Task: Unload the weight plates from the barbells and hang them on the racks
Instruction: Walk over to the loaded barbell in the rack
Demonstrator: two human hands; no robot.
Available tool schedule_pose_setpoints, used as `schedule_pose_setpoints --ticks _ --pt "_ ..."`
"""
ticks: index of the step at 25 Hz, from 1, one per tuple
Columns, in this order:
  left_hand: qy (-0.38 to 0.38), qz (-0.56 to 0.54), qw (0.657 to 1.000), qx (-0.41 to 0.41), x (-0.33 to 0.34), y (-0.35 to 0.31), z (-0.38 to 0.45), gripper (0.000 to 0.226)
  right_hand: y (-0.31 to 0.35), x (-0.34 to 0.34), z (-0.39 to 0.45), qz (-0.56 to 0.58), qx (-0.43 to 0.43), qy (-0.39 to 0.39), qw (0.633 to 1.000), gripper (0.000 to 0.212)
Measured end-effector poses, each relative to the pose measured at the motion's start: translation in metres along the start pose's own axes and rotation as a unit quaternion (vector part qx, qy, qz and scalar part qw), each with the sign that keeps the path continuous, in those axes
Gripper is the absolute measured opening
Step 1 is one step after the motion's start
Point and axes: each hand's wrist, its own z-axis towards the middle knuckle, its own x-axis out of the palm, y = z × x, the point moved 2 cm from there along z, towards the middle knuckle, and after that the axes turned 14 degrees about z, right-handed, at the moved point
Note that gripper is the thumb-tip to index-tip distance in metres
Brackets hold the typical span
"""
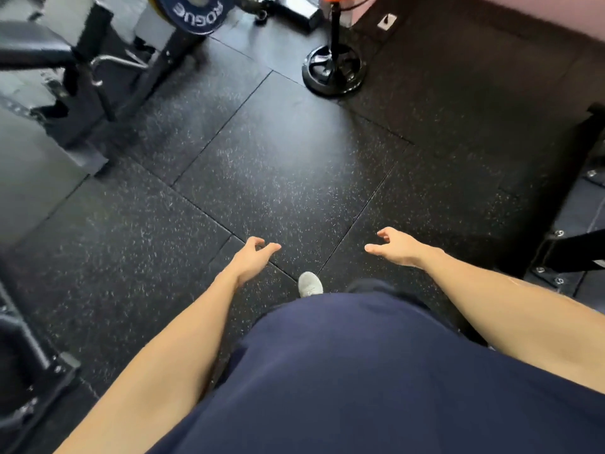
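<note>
Both my hands empty over the floor (294, 165).
My left hand (253, 257) and right hand (397, 247) hang loosely spread, grasping nothing; a plate (193, 14) sits at the floor's far edge.

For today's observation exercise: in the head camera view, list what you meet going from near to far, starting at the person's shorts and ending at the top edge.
Navy shorts → grey shoe → open left hand and right hand, both empty → speckled rubber floor → fan's round base → blue weight plate.
</note>
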Motion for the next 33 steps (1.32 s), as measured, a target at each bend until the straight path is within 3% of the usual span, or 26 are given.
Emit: schedule_pose_setpoints --ticks 10,15,19,22,27,33 --pt "0.030 0.165 0.979 0.114 -0.142 -0.181 0.173 0.076 0.090 -0.081 0.120 0.122 0.040 -0.073 0.989 0.079" --pt "0.044 0.302 0.937 0.169 -0.180 -0.307 0.242 0.074 0.109 -0.143 0.166 0.207 0.087 -0.129 0.966 0.078" --pt "0.082 0.400 0.885 0.226 -0.183 -0.401 0.281 0.070 0.110 -0.180 0.176 0.284 0.121 -0.208 0.928 0.077" --pt "0.108 0.467 0.834 0.273 -0.170 -0.470 0.304 0.071 0.102 -0.192 0.174 0.324 0.170 -0.252 0.896 0.080" --pt "0.154 0.567 0.714 0.382 -0.125 -0.574 0.329 0.066 0.100 -0.186 0.174 0.445 0.225 -0.332 0.801 0.079" --pt "0.230 0.678 0.503 0.484 -0.070 -0.680 0.349 0.075 0.142 -0.175 0.193 0.594 0.279 -0.415 0.629 0.083"
